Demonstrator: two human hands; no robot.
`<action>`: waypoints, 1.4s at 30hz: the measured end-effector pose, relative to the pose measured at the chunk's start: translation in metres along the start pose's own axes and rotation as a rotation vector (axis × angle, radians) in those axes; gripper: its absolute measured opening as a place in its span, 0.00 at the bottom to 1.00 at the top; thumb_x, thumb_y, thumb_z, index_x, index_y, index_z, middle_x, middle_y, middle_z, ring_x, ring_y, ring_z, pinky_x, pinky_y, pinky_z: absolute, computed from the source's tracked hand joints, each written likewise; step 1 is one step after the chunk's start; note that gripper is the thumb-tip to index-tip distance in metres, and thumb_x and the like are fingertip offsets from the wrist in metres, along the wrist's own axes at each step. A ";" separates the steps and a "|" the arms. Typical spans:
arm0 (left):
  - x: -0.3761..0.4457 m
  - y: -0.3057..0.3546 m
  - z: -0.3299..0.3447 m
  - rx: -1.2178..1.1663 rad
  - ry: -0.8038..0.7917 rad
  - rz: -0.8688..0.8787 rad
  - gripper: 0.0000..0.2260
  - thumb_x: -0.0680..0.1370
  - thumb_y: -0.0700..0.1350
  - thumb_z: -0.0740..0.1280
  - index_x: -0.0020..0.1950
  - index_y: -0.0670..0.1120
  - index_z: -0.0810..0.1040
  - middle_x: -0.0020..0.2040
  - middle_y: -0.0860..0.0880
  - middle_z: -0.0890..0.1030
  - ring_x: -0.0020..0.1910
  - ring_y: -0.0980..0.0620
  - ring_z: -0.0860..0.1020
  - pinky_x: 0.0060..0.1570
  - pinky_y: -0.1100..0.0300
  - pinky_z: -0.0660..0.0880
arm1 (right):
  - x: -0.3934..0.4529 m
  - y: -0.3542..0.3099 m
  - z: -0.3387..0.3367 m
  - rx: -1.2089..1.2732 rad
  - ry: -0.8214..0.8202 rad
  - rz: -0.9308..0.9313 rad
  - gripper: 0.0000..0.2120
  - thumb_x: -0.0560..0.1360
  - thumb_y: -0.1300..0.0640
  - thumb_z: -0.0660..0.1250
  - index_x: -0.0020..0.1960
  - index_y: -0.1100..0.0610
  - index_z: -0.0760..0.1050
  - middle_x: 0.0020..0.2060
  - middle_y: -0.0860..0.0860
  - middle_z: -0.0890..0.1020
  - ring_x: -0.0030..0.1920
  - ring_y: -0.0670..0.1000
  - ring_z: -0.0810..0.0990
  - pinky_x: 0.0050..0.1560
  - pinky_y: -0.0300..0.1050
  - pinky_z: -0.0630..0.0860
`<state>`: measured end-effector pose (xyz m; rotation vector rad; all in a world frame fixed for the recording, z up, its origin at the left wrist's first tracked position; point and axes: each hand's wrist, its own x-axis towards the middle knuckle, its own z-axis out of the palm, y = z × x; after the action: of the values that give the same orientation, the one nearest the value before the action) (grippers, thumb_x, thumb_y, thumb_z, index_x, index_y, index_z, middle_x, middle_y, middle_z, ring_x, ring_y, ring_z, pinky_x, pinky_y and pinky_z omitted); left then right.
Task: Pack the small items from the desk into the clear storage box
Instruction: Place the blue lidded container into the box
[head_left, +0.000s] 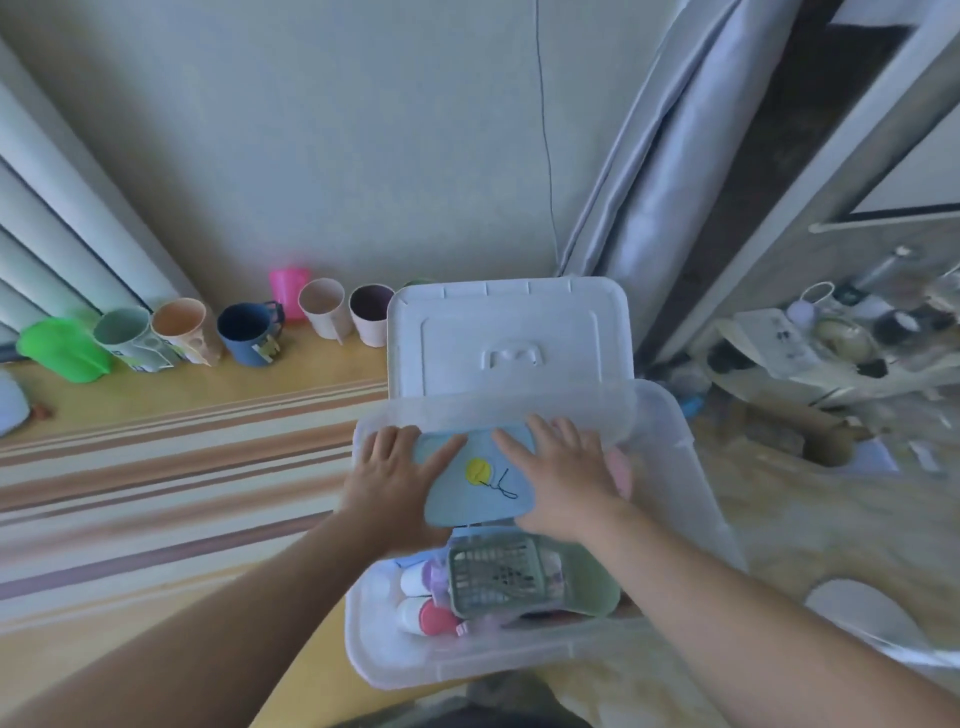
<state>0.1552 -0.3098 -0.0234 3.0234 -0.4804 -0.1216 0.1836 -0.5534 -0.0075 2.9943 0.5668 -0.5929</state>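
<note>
On the striped desk (171, 467), a blue pouch (475, 480) is pressed into the clear storage box (691, 499) by the flat, open left hand (395, 478) and right hand (563, 475). Release seems required next; then the lid (509, 338) can be lowered.

A yellowish wooden desk (156, 410) with a striped cloth (171, 483) laid across it carries everything here. Along its far edge by the wall stands a row of cups: a green cup (62, 351) tipped over, then a pale green cup (124, 332), an orange cup (182, 327), a dark blue mug (247, 332), a pink cup (288, 291), a beige cup (322, 306) and a purple-lined cup (370, 312). At the desk's right end sits the clear storage box (519, 654), its white lid (511, 338) propped up behind it.
</note>
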 end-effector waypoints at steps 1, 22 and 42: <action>0.000 0.001 0.001 0.011 0.004 -0.013 0.47 0.58 0.70 0.66 0.76 0.58 0.66 0.60 0.40 0.73 0.55 0.37 0.72 0.60 0.41 0.69 | 0.003 0.000 0.005 0.017 -0.006 -0.009 0.49 0.68 0.39 0.73 0.80 0.37 0.47 0.79 0.55 0.54 0.74 0.64 0.57 0.72 0.70 0.59; 0.003 0.018 -0.019 0.004 -0.115 -0.250 0.35 0.74 0.73 0.54 0.79 0.61 0.63 0.80 0.48 0.63 0.78 0.38 0.57 0.76 0.38 0.53 | 0.005 0.055 -0.037 0.478 0.133 -0.296 0.32 0.78 0.49 0.73 0.79 0.49 0.68 0.80 0.49 0.65 0.78 0.54 0.62 0.78 0.51 0.62; 0.227 -0.096 0.020 -0.860 -0.234 -0.781 0.39 0.67 0.46 0.72 0.74 0.54 0.57 0.62 0.47 0.72 0.58 0.44 0.75 0.52 0.49 0.78 | 0.184 0.234 -0.038 0.559 -0.021 0.545 0.48 0.72 0.46 0.71 0.83 0.49 0.47 0.75 0.57 0.69 0.69 0.62 0.74 0.62 0.59 0.78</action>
<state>0.3976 -0.2912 -0.0664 2.1643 0.6192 -0.5552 0.4391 -0.7041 -0.0493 3.3939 -0.5019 -0.8323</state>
